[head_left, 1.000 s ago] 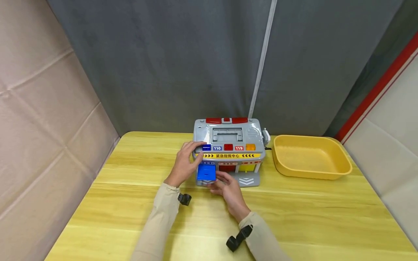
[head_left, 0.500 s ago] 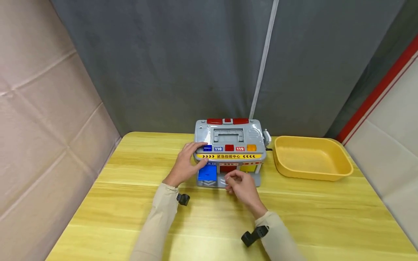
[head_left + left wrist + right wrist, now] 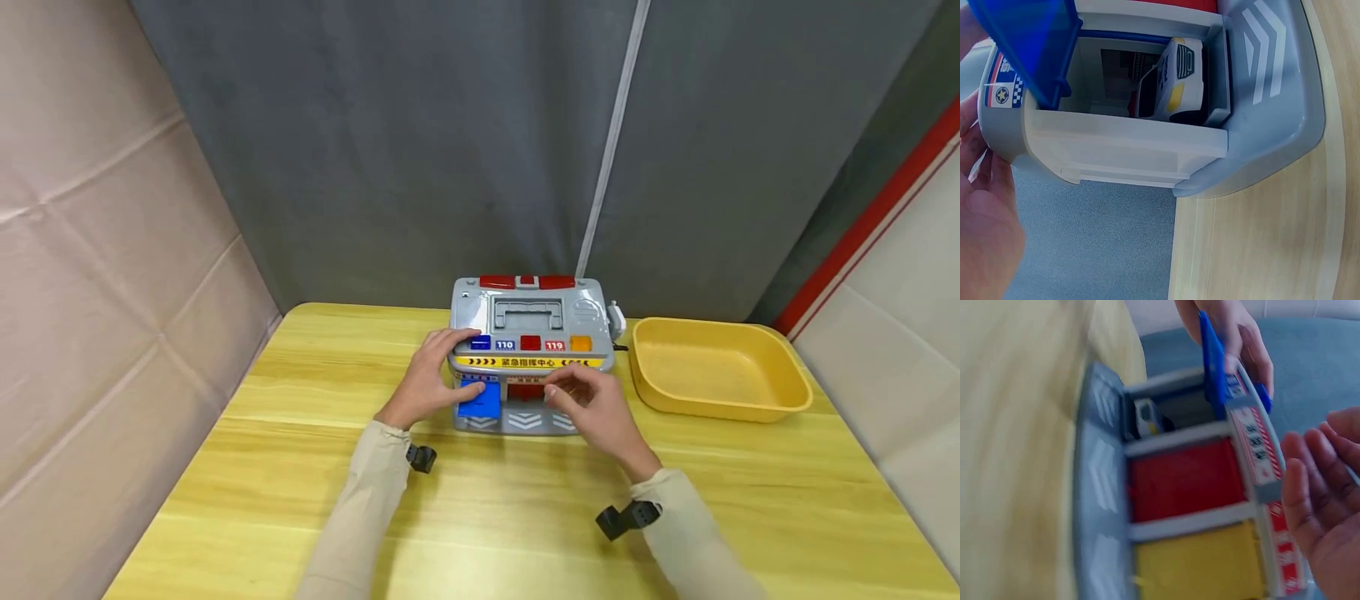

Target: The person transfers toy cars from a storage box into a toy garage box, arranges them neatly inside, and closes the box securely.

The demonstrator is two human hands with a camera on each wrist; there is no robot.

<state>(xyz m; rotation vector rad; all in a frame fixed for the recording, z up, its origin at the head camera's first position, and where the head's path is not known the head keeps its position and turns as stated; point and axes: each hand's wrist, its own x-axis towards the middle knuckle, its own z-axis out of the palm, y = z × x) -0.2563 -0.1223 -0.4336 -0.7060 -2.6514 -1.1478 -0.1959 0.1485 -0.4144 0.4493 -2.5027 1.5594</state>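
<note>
A grey toy rescue station (image 3: 468,312) with small garage doors stands on the table. My left hand (image 3: 429,385) grips its left front edge, fingers on the roof by a blue button (image 3: 481,342) and thumb by the raised blue door (image 3: 480,406). Inside that bay, a white toy car (image 3: 1180,81) with a yellow patch shows in the left wrist view, its front towards the opening. My right hand (image 3: 603,414) hovers before the station's right side, fingers loosely bent and holding nothing. The red door (image 3: 1185,481) and yellow door (image 3: 1200,562) are down.
A yellow plastic bin (image 3: 720,371) sits to the right of the station. A small white piece (image 3: 617,319) sticks out from the station's right side. Grey curtain (image 3: 375,167) hangs behind the wooden table (image 3: 300,467).
My right hand has moved from the blue door rightwards, past the middle bay, to the station's right front. My left hand stays at the left edge, its thumb now lower over the blue door.
</note>
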